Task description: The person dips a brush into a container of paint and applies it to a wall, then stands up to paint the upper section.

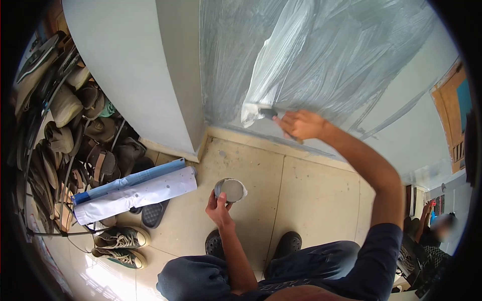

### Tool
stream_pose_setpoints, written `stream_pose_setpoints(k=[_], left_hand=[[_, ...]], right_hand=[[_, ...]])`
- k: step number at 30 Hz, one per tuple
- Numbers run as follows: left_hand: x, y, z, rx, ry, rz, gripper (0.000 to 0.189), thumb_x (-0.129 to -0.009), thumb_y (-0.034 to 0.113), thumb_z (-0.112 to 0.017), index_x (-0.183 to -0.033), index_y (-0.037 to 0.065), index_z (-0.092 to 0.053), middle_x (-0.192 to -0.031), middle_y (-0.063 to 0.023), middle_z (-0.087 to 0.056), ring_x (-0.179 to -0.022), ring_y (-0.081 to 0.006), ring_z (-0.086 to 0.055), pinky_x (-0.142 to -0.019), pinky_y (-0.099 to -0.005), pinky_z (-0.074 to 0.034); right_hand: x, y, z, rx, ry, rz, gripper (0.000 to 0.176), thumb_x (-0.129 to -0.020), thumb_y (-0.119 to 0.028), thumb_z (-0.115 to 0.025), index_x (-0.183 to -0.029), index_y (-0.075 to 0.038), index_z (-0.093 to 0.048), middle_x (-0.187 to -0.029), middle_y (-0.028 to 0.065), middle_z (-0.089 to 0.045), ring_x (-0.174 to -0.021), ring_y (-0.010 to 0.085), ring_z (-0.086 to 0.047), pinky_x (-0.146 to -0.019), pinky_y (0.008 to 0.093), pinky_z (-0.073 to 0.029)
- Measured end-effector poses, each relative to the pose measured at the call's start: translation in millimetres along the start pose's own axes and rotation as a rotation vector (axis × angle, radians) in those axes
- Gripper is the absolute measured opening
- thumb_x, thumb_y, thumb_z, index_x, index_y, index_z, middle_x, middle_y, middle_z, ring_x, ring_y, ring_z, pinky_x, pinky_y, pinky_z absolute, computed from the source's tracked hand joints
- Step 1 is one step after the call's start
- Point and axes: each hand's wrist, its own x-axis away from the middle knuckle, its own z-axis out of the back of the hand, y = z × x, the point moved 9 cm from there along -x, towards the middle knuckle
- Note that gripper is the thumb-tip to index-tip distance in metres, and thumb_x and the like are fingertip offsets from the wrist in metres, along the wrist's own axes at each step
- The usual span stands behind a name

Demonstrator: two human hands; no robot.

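My right hand (300,125) is closed round the handle of a paintbrush (266,112). Its bristles touch the lower part of the grey wall (331,55), at the bottom end of a thick white streak of paint (273,60). Thinner whitish strokes cover much of the wall around it. Lower down, over the floor, my left hand (221,208) holds a small round container (231,190) by its near side. The container shows a grey surface inside and white smears on its rim.
A rack of shoes (65,125) stands at the left. Two rolls, one blue and one white (138,195), lie beside it, over dark slippers (154,213). Green sneakers (120,238) rest nearby. A pillar (130,65) juts out. Another person (437,236) is at the far right.
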Motion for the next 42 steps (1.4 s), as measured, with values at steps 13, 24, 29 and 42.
stream_pose_setpoints(k=[13,24,29,42], left_hand=[[-4,2,-11,0.058,-0.022,0.021,0.059,-0.072,0.021,-0.066,-0.119,-0.011,-0.048,-0.109,-0.0186,-0.057,-0.097,-0.0271,-0.058,-0.079,-0.0402,-0.053],[11,16,9,0.021,-0.027,-0.044,0.063,-0.073,0.026,-0.065,-0.120,-0.012,-0.046,-0.110,-0.0217,-0.055,-0.099,-0.0286,-0.058,-0.078,-0.0398,-0.054],[11,9,11,0.009,-0.025,-0.033,0.062,-0.074,0.027,-0.063,-0.121,-0.011,-0.046,-0.110,-0.0208,-0.055,-0.098,-0.0287,-0.058,-0.075,-0.0382,-0.054],[14,-15,-31,-0.079,-0.150,0.016,0.064,-0.077,0.046,-0.061,-0.117,-0.001,-0.050,-0.108,-0.0145,-0.058,-0.092,-0.0261,-0.061,-0.067,-0.0360,-0.055]], right_hand=[[42,138,285,0.732,0.369,-0.302,0.046,-0.068,-0.002,-0.064,-0.113,0.000,-0.053,-0.066,0.0072,-0.052,-0.052,0.0194,-0.048,-0.045,0.0298,-0.043],[22,-51,-26,0.089,0.223,-0.175,0.056,-0.074,-0.020,-0.064,-0.117,0.012,-0.048,-0.064,0.0042,-0.053,-0.058,0.0141,-0.054,-0.039,0.0250,-0.043],[36,-56,-54,0.066,0.059,-0.082,0.051,-0.074,-0.024,-0.061,-0.113,0.008,-0.053,-0.067,0.0054,-0.056,-0.064,0.0162,-0.056,-0.045,0.0277,-0.046],[122,107,239,0.545,0.349,-0.281,0.048,-0.073,-0.017,-0.066,-0.114,0.004,-0.051,-0.064,0.0033,-0.055,-0.053,0.0148,-0.056,-0.038,0.0258,-0.044]])
